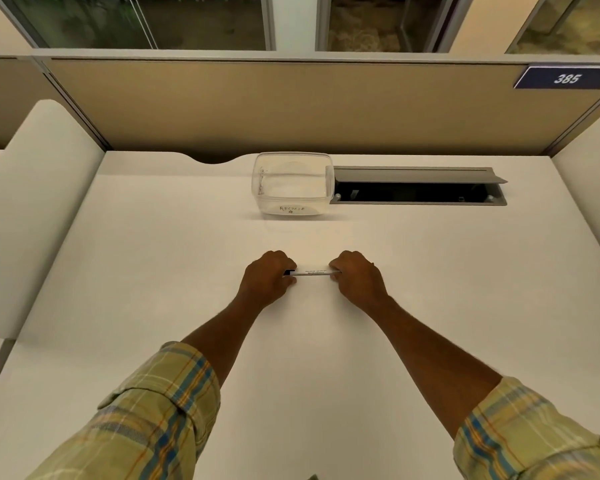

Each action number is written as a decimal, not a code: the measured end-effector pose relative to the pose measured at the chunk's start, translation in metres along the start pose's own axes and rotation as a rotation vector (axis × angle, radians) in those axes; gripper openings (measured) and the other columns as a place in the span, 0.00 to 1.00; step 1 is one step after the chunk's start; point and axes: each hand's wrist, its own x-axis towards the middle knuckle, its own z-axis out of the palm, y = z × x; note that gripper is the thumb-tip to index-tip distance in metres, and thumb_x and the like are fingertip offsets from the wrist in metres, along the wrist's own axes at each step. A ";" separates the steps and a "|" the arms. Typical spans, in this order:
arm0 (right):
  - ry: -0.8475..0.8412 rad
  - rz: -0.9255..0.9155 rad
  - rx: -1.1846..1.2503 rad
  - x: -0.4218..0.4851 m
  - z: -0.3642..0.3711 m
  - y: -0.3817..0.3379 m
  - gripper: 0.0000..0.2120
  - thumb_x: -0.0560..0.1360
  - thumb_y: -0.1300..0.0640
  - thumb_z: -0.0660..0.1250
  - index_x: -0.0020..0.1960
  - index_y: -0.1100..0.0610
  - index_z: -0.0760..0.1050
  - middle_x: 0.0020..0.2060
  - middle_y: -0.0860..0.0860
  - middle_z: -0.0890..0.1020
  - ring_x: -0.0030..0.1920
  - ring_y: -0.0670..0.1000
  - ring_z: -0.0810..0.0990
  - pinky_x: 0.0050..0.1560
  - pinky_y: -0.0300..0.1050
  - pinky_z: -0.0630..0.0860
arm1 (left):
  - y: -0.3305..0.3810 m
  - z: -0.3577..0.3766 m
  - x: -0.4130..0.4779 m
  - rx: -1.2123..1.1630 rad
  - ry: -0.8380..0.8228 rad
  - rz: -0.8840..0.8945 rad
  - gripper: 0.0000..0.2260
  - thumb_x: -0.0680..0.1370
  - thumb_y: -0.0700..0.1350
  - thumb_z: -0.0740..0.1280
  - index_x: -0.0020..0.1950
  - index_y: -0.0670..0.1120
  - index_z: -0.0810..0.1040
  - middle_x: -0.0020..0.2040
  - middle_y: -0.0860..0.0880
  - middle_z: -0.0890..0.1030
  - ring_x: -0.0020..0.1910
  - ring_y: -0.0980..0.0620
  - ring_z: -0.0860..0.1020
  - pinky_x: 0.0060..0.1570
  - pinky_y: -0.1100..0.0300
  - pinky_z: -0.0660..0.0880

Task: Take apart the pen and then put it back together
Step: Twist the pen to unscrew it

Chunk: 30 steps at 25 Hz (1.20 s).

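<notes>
A white pen (pixel 313 273) with small dark print on its barrel lies level between my two hands, just above the white desk (pixel 153 271). My left hand (pixel 268 276) is closed around its left end, where a black part shows at my fingertips. Closed over the pen's right end is my right hand (pixel 357 278), which hides that tip. Only the middle stretch of the barrel is visible.
A clear plastic tub (pixel 292 183) marked "RECYCLE" stands at the back of the desk. Right of it is an open cable hatch (pixel 418 192) with its grey lid raised. White padded dividers flank the desk, and a tan partition runs behind it.
</notes>
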 end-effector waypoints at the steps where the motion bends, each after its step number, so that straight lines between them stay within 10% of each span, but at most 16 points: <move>1: 0.030 -0.015 -0.020 0.001 0.003 0.001 0.03 0.76 0.61 0.72 0.48 0.55 0.84 0.46 0.51 0.82 0.52 0.57 0.81 0.41 0.51 0.78 | -0.002 0.002 0.002 0.004 0.009 0.005 0.12 0.79 0.51 0.73 0.62 0.51 0.84 0.57 0.52 0.82 0.61 0.49 0.78 0.47 0.56 0.72; 12: 0.150 -0.106 0.009 0.003 0.003 -0.003 0.07 0.73 0.65 0.73 0.44 0.54 0.80 0.40 0.48 0.81 0.44 0.54 0.79 0.32 0.45 0.70 | 0.000 0.001 0.012 -0.051 0.015 0.051 0.10 0.79 0.55 0.72 0.56 0.52 0.85 0.51 0.52 0.77 0.52 0.50 0.77 0.42 0.57 0.68; 23: 0.193 -0.153 0.238 0.001 -0.016 -0.023 0.06 0.78 0.68 0.72 0.48 0.59 0.82 0.45 0.52 0.82 0.48 0.55 0.78 0.43 0.49 0.76 | 0.009 -0.014 -0.003 -0.174 0.123 0.106 0.08 0.83 0.50 0.67 0.51 0.48 0.83 0.44 0.49 0.83 0.43 0.45 0.80 0.42 0.50 0.76; 30: -0.113 -0.046 0.335 0.002 -0.059 -0.031 0.10 0.83 0.63 0.66 0.47 0.58 0.85 0.44 0.51 0.85 0.44 0.50 0.80 0.50 0.48 0.77 | 0.007 -0.038 -0.029 -0.166 0.354 0.180 0.06 0.81 0.44 0.70 0.45 0.45 0.81 0.38 0.49 0.82 0.37 0.45 0.79 0.36 0.54 0.72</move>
